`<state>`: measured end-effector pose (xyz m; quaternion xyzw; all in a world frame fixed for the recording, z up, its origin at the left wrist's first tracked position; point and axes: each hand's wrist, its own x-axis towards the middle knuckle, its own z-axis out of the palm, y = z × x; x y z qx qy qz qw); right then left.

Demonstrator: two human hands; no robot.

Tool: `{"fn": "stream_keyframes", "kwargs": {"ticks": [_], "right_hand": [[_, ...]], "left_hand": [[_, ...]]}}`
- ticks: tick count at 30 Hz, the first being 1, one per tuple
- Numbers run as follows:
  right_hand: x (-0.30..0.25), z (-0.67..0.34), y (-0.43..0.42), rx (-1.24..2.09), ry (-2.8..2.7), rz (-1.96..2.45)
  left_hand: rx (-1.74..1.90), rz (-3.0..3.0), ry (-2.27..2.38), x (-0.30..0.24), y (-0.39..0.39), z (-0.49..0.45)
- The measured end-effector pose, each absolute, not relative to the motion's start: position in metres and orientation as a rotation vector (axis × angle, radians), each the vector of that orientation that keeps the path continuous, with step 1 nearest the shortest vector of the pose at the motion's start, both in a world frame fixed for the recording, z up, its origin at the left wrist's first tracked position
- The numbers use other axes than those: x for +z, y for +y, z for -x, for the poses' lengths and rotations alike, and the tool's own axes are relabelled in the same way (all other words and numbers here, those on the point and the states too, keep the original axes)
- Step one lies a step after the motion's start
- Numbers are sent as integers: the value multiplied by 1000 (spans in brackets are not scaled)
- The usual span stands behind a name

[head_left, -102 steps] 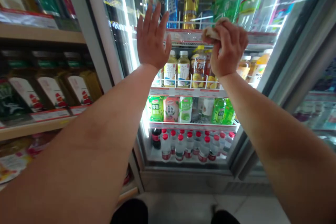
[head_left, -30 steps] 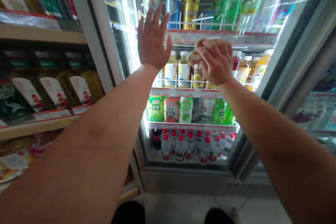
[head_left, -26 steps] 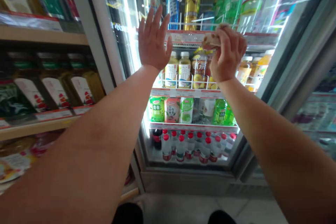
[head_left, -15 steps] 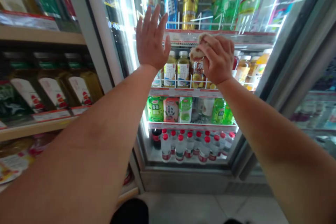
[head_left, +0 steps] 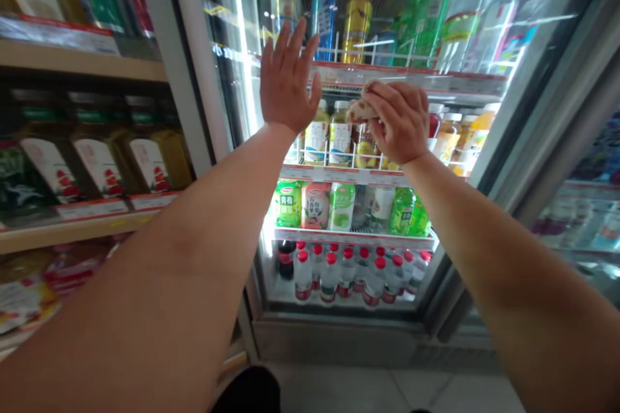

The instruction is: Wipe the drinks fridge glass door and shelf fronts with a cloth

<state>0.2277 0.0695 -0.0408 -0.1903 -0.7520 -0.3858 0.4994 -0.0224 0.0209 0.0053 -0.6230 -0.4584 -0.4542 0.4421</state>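
A folded pale cloth (head_left: 362, 111) with brownish spots is gripped in my right hand (head_left: 400, 117), fingers bent over it. Both hands are raised in front of a lit drinks fridge with a glass door (head_left: 416, 87). My left hand (head_left: 289, 84) lies flat with fingers spread, seemingly against the glass. Behind it, partly covered, are a white can (head_left: 285, 0) and a blue can (head_left: 323, 19); a gold can (head_left: 357, 22) stands between the hands, higher up. Tea bottles (head_left: 340, 135) show on the shelf behind, between my two hands.
Lower shelves hold drink cartons (head_left: 316, 205) and red-capped water bottles (head_left: 329, 277). On the left, a wooden shelf (head_left: 82, 59) carries large bottles of oil (head_left: 97, 142). A metal door frame (head_left: 527, 135) stands to the right. Tiled floor (head_left: 339, 387) lies below.
The view has shifted slightly, so the fridge and both hands appear a little lower. My left hand stays spread; my right hand still grips the cloth, nearly in the same place.
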Motion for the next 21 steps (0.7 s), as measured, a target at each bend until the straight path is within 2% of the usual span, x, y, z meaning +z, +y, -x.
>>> {"fn": "stream_keyframes", "kwargs": {"ticks": [8,15,21], "right_hand": [[-34,-231,96,-802,-1302,460],[-41,-229,74,-959,-1779,432],[-42,-227,72,-949,-1792,470]], "left_hand": [[-1092,1532,-1115,6,21,24],[-1153,1575,-1133,6,18,22],[-1160,1595,-1154,6,20,22]]}}
